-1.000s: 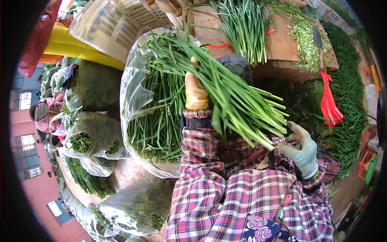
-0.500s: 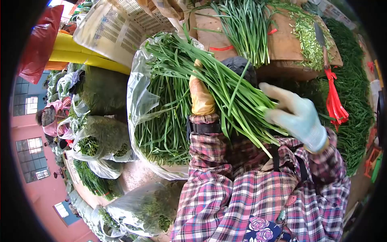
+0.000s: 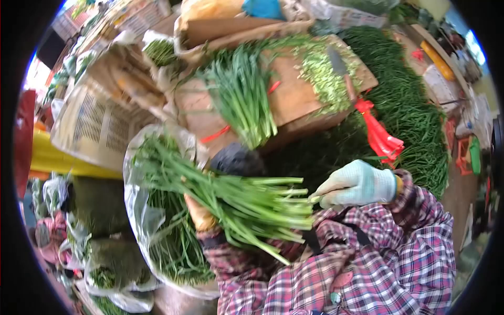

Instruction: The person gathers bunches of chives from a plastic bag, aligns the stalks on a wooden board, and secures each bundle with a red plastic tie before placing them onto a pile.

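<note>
My left hand [image 3: 200,212], in a tan-orange glove, is mostly hidden under a loose bunch of garlic chives [image 3: 247,202]. It is closed round the bunch, whose leafy tops point left and pale cut stems point right. My right hand [image 3: 357,184], in a light blue and white glove, is at the stem ends with thumb and fingers pinched together. A small pale green chive stem [image 3: 314,199] shows at those fingertips. Behind the hands, another bunch of chives [image 3: 244,100] lies on a wooden board [image 3: 294,89], with red ties [image 3: 215,135] by it.
A knife [image 3: 341,71] lies on the board among chopped pale stem ends [image 3: 317,73]. Red ties [image 3: 380,131] hang from its handle end. A plastic-lined container [image 3: 137,210] of chives stands at left, near a crate [image 3: 89,131]. A long heap of chives [image 3: 404,100] lies at right.
The view has turned and shifted right. The bunch in my left hand now lies more level. My right hand has gone from spread fingers to a pinch at the stem ends.
</note>
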`<state>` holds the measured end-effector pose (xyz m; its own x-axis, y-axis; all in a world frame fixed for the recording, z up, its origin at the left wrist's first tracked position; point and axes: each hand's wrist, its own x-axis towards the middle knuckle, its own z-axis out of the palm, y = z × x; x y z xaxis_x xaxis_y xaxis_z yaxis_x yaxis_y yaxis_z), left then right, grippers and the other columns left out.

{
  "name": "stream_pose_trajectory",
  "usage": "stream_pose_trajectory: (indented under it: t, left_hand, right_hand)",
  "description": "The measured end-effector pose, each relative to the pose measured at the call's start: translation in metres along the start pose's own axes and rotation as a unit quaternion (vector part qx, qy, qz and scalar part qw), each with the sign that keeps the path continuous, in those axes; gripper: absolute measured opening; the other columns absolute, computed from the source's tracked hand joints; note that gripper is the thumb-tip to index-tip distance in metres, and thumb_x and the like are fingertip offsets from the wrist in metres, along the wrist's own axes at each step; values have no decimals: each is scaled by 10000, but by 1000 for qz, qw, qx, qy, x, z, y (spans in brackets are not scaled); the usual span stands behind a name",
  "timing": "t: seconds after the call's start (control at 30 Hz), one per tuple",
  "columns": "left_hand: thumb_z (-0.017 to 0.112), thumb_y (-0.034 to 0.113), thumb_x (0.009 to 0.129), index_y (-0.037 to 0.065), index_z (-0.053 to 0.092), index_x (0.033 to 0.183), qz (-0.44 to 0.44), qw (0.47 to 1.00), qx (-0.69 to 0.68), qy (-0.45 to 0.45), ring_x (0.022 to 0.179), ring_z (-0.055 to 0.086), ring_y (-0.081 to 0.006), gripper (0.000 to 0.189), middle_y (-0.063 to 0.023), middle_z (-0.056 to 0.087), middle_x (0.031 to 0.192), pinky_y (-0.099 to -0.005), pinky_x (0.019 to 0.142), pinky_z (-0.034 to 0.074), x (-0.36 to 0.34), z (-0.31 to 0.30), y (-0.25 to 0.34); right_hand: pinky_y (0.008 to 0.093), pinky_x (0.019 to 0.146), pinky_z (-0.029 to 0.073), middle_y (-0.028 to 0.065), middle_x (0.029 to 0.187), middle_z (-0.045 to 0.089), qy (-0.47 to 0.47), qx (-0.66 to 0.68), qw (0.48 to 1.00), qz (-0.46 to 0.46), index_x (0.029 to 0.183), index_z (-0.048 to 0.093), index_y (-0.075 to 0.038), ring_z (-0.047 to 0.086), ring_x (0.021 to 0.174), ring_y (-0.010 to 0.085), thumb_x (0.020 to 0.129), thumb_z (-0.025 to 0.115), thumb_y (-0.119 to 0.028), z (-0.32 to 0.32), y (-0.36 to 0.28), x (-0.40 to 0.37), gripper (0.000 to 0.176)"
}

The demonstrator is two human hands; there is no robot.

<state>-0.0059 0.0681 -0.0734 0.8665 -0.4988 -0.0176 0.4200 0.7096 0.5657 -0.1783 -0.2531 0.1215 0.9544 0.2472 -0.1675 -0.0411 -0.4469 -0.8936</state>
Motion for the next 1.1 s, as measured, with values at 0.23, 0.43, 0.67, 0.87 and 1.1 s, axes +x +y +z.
stream_pose_trajectory:
  t: [0.23,0.43,0.67,0.87,1.1]
  left_hand:
    - [484,397,889,46,496,1196,42,972,138,184,921,579,-236,467,-119,599,1037,-351,830,475,9,36,4]
    - [481,376,887,46,530,1140,-4,980,132,152,915,590,-236,419,-120,593,1064,-354,831,484,25,71,3]
    - [492,404,890,34,528,1135,-10,977,108,183,891,601,-193,445,-106,600,1055,-323,742,525,39,80,-1]
    - [454,393,909,41,549,1058,25,977,135,164,781,608,-199,395,-86,614,941,-318,669,530,31,82,1]
    - [573,337,858,60,591,979,-22,973,4,229,692,614,-195,303,-48,632,852,-328,619,527,31,87,5]
  right_hand:
    - [285,654,491,60,869,651,130,-256,952,-111,963,669,-84,616,762,182,781,646,-141,-91,42,14,191]
    - [345,678,486,82,796,616,155,-263,901,-309,813,645,-68,599,762,232,669,608,-103,-47,59,115,152]
    - [248,637,488,80,765,616,134,-88,987,-23,1006,620,8,577,636,129,654,780,-302,44,6,117,495]
    - [214,663,491,104,854,655,162,353,922,-4,948,616,41,604,730,99,796,654,-71,82,-11,128,193]
    - [286,587,394,68,768,619,201,44,913,-353,815,648,3,540,670,160,615,748,-51,58,-26,40,230]
